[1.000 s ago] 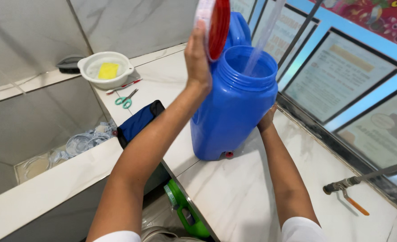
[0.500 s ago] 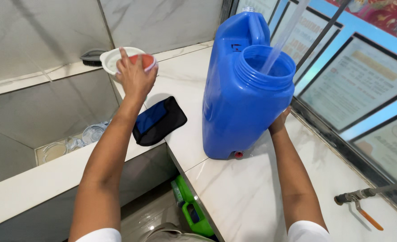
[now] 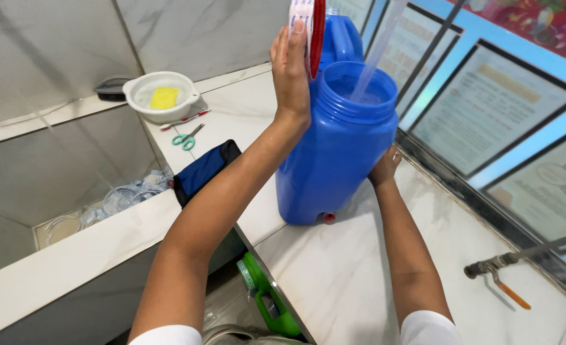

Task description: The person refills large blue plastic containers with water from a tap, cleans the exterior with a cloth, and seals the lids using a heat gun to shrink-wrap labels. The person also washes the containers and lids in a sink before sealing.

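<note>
While the left hand's fingers (image 3: 294,48) lie flat and closed against a round red lid (image 3: 313,29) with a white face, holding it upright on its edge above the counter (image 3: 385,281), the lid hangs just beside and slightly above the open mouth of the big blue water container (image 3: 334,147). The left hand (image 3: 290,80) is raised well off the counter, palm against the lid. The right hand (image 3: 384,167) rests on the far lower side of the container, touching its wall; its fingers are mostly hidden behind the blue body, so I cannot tell how far they wrap around it.

A thin stream of water (image 3: 375,54) slants into the wide opening, so the step in hand looks like filling, with the lid held aside and the body steadied. Any capping would call for the stream to be out of the mouth and the lid turned flat over the rim.

Further out on the counter lie a dark blue pouch (image 3: 203,171), green-handled scissors (image 3: 186,138) and a white bowl (image 3: 161,96) with a yellow sponge (image 3: 165,98) in it. A metal tap with an orange lever (image 3: 497,271) sticks out at the right, and a green bottle (image 3: 267,300) stands below the counter edge.
</note>
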